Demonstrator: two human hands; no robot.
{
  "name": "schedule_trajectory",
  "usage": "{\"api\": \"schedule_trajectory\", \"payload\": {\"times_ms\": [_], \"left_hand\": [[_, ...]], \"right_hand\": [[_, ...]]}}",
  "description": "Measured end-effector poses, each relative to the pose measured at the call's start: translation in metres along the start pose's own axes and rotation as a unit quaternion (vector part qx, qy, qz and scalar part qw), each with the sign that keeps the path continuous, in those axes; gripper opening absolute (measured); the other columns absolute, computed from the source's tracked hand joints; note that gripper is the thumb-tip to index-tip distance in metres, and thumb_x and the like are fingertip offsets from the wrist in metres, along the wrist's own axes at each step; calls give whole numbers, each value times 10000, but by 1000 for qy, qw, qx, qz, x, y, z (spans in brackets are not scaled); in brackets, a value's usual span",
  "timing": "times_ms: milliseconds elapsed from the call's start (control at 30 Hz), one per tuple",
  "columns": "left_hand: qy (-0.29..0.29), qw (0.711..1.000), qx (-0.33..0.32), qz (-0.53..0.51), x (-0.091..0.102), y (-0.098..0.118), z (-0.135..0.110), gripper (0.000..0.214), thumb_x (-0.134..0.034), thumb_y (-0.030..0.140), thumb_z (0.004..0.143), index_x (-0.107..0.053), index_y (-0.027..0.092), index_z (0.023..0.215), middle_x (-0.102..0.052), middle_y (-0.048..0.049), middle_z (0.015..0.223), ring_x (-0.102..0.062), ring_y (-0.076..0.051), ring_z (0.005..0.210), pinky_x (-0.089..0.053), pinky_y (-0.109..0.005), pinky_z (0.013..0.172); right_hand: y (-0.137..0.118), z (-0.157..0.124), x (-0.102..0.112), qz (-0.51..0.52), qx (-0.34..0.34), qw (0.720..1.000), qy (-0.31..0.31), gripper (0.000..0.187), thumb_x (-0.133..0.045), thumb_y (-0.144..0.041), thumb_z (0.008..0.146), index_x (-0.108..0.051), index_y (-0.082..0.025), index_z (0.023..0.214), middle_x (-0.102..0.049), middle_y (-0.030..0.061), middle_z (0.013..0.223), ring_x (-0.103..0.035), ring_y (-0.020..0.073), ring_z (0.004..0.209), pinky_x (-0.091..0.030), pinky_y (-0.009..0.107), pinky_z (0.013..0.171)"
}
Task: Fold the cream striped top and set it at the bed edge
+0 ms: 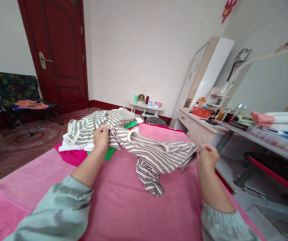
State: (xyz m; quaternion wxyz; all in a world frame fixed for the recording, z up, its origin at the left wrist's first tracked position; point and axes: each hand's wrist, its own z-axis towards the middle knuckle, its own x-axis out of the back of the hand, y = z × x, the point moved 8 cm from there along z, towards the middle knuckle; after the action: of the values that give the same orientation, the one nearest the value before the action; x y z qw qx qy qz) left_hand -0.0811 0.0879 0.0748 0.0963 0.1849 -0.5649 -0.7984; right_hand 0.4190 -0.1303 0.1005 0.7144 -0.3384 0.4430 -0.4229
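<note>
My left hand (100, 137) pinches one end of a brown-and-white striped garment (154, 155), and my right hand (207, 156) pinches the other end. The garment hangs stretched between them just above the pink bedspread (124, 207), its lower part drooping onto the bed. Behind my left hand lies a pile of clothes (93, 134): a green-striped white top, white pieces, a magenta item and green fabric. Both forearms wear pale grey-green sleeves.
A dark red door (58, 53) stands at the back left, with a folding chair (15, 97) beside it. A low white table (145, 107) sits against the far wall. At right are a white dresser (199, 127) with bottles and a desk edge (272, 140).
</note>
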Motion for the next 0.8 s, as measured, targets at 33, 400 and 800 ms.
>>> {"api": "schedule_trajectory", "payload": {"times_ms": [33, 400, 800], "left_hand": [[-10, 1000, -16, 21, -1, -3, -1, 275, -538, 406, 770, -641, 152, 764, -603, -8, 698, -541, -178, 704, -427, -248, 641], [-265, 956, -22, 128, -41, 6, -33, 446, -799, 413, 507, -671, 198, 877, -682, -50, 905, -602, -273, 887, -431, -294, 773], [-142, 974, -115, 134, -33, 76, -29, 269, -797, 327, 567, -642, 187, 736, -646, -47, 722, -626, -277, 785, -482, -281, 627]], "right_hand": [[-5, -8, -8, -19, 18, 999, -29, 175, -647, -244, 567, -586, -183, 719, -583, 7, 699, -588, 207, 753, -507, 357, 719], [-9, -124, -75, -325, -4, 794, -514, 634, -798, -141, 383, -676, -237, 998, -680, 34, 868, -582, 140, 546, -416, 225, 488], [-68, -71, -64, -32, -20, 963, -267, 240, -602, -302, 649, -625, -193, 860, -654, 4, 633, -617, 171, 515, -485, 247, 459]]}}
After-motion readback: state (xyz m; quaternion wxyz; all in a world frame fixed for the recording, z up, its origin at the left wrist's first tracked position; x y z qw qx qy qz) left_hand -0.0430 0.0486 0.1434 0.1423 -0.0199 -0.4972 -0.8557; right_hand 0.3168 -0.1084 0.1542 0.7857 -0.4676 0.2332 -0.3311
